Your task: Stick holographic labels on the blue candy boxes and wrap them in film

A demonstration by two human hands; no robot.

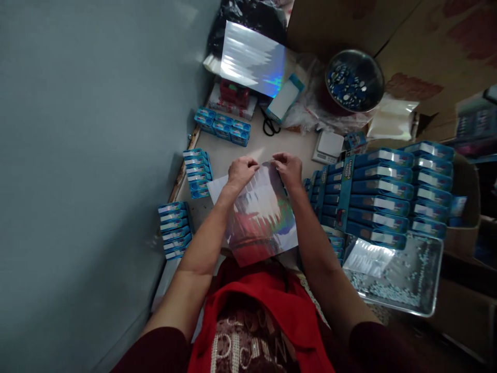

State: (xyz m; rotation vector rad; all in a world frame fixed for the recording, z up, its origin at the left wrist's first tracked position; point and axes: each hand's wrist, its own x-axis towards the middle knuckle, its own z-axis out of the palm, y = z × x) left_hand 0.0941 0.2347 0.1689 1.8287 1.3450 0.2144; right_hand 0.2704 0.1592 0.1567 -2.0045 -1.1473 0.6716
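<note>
Centrally, the sheet (pixel 258 217), shiny and mirror-like, hung at a slant over the near part of the table (pixel 267 144), its lower end close to the red cloth (pixel 264 295) at the person's front. Left hand (pixel 243 172): fingers pinched on the sheet's far edge. Right hand (pixel 288 168): likewise pinched on that edge, just beside the left. Scissors (pixel 271 127) lay beyond the hands; scale (pixel 329 145) stood to the right. Blue boxes (pixel 199 173) stood in rows along the wall side; a larger stack (pixel 382 199) stood at right, near the metal tray (pixel 435 300). Bowl (pixel 373 80), far right, held blue and white pieces.
</note>
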